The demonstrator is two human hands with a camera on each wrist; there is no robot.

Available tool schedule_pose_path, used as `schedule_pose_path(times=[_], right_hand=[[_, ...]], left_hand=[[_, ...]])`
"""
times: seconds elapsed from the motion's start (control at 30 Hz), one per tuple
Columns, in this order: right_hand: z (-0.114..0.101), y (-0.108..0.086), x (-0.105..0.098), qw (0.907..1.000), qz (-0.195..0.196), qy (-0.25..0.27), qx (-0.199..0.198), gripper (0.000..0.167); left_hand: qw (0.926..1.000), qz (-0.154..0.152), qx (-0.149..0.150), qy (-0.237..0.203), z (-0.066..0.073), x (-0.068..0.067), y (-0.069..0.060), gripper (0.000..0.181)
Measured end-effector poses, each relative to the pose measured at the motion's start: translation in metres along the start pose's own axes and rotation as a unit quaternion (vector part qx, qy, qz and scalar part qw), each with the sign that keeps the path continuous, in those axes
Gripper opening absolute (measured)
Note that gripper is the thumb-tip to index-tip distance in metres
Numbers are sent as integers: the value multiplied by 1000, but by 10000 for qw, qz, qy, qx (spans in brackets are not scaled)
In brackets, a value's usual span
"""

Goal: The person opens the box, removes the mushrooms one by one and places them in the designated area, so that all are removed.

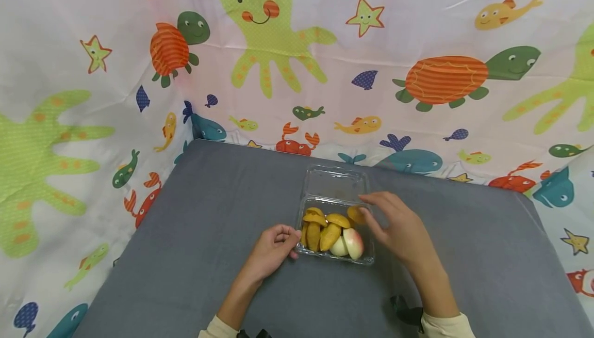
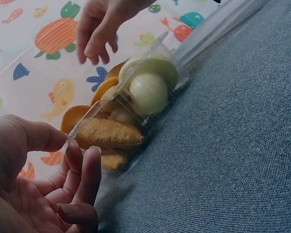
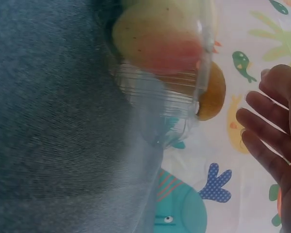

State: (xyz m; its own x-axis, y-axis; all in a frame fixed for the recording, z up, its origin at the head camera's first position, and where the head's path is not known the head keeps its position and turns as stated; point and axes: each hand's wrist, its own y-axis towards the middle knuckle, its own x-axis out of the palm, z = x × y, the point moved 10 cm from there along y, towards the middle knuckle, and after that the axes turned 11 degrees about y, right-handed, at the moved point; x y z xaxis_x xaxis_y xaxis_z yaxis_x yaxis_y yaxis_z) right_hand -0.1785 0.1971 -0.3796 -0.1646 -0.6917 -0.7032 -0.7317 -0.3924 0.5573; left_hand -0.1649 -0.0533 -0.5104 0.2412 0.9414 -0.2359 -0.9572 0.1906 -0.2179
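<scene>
A clear plastic container sits on the grey table, its hinged lid folded back behind it. Inside, several yellow-brown mushrooms lie beside pale rounded pieces, one with a pink-red blush. My left hand pinches the container's left rim between thumb and fingertip, as the left wrist view shows. My right hand hovers over the right side with its fingers loosely extended, holding nothing. Just by its fingertips, a round mushroom cap rests at the container's back right; the right wrist view shows a gap between them.
The grey cloth-covered table extends around the container. A white curtain printed with sea animals hangs behind and at the sides. A dark object shows beside the right forearm.
</scene>
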Motion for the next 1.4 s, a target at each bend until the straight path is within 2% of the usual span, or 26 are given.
schedule_pose_path(times=[0.27,0.53,1.07,1.4], right_hand=[[-2,-8,9,9992,-252,-247,-168,44],[2,-16,16,9985,-342,-308,-289,44],[6,-25,28,9975,-571,-359,-193,55],[9,-26,28,9976,-476,-494,14,56]], left_hand=[[10000,-56,49,-10,0,1,-1,30],[9999,-85,86,28,-1,2,1,26],[9997,-115,192,5,1,4,0,20],[9997,40,220,-131,3,4,0,19]])
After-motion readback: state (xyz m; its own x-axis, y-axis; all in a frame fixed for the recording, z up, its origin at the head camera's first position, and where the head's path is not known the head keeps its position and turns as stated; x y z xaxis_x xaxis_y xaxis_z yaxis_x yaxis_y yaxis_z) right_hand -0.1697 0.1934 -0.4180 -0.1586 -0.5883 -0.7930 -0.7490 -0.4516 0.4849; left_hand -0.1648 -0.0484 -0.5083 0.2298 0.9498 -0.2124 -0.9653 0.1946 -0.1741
